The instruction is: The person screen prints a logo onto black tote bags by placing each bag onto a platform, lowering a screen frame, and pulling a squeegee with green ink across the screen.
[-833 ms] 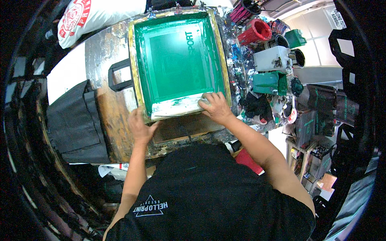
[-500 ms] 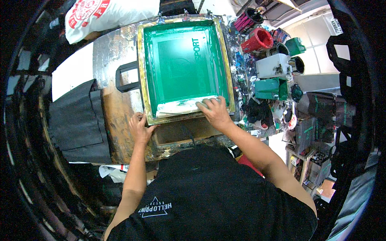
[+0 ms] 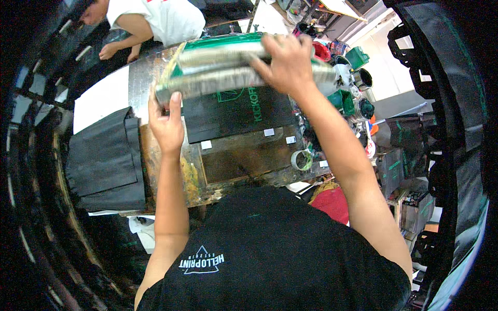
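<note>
my hands at the screen, near edge raised. half a second ago the screen (image 3: pixel 212 83) lies flat on the table, its green inner face turned up to me; now its near edge is lifted and farther from me, the frame tilts steeply, and only a strip of green shows along the far side. my left hand (image 3: pixel 168 127) has moved forward with it: fingers and thumb close on the left near corner, thumb upright against the front. my right hand (image 3: pixel 290 67) has also gone forward, from the near edge to the right part of the raised frame; its fingers bend over the top, but motion blur hides whether they grip the frame, the pale bar (image 3: pixel 218 53) or both. the bar lies just behind the near edge, also blurred. under the screen a black bag (image 3: pixel 223 124) is uncovered, flat, with green print on it. small white tabs (image 3: pixel 206 144) and a tape roll (image 3: pixel 293 160) now show near it. the black pile (image 3: pixel 106 163) at left stays put. at upper left, a co-worker's (image 3: pixel 171 20) arms have come into view.
</note>
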{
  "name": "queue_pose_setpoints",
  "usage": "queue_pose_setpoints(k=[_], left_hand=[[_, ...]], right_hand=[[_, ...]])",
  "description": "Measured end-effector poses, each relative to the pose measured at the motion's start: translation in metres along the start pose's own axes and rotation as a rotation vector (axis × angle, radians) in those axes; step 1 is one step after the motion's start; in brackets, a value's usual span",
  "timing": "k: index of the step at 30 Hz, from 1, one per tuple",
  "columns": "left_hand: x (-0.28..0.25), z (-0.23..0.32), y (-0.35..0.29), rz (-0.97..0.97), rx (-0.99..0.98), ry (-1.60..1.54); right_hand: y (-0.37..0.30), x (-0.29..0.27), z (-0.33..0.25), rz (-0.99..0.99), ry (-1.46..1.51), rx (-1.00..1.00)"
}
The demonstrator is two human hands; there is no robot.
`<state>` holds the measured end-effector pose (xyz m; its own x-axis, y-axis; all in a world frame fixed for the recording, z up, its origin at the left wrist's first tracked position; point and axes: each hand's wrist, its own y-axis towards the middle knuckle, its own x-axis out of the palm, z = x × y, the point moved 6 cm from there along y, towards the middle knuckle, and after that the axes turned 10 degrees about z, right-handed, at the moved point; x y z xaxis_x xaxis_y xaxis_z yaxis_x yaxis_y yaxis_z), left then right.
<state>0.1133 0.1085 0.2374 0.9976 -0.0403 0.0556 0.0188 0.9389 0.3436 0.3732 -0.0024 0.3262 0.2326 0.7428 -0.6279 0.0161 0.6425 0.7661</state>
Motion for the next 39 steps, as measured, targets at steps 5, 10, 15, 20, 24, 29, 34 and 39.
queue_pose_setpoints(k=[5, 10, 15, 20, 24, 29, 34, 39], left_hand=[[0.001, -0.094, 0.0, -0.092, 0.128, 0.432], [-0.041, -0.206, -0.098, -0.301, -0.154, 1.031], [-0.032, -0.22, -0.103, -0.339, -0.269, 0.989], [-0.033, -0.221, -0.071, -0.266, -0.141, 0.818], [-0.014, -0.116, 0.005, -0.237, 0.021, 0.757], [-0.126, -0.118, 0.1, -0.138, -0.422, 0.659], [-0.269, -0.145, 0.172, -0.032, -0.434, 0.736], [-0.39, -0.17, 0.13, 0.342, -0.058, 1.327]], right_hand=[[0.053, 0.005, 0.014, 0.037, 0.005, -0.034], [0.087, -0.003, 0.02, 0.023, 0.167, 0.089], [0.105, 0.007, 0.036, 0.006, 0.129, 0.085], [0.126, 0.017, 0.042, -0.237, 0.163, 0.136], [0.136, 0.022, 0.053, -0.411, 0.159, 0.19], [0.14, 0.024, 0.048, -0.354, 0.145, 0.194], [0.132, 0.011, 0.036, -0.179, 0.107, 0.182], [0.113, 0.031, 0.039, -0.193, -0.06, 0.091]])
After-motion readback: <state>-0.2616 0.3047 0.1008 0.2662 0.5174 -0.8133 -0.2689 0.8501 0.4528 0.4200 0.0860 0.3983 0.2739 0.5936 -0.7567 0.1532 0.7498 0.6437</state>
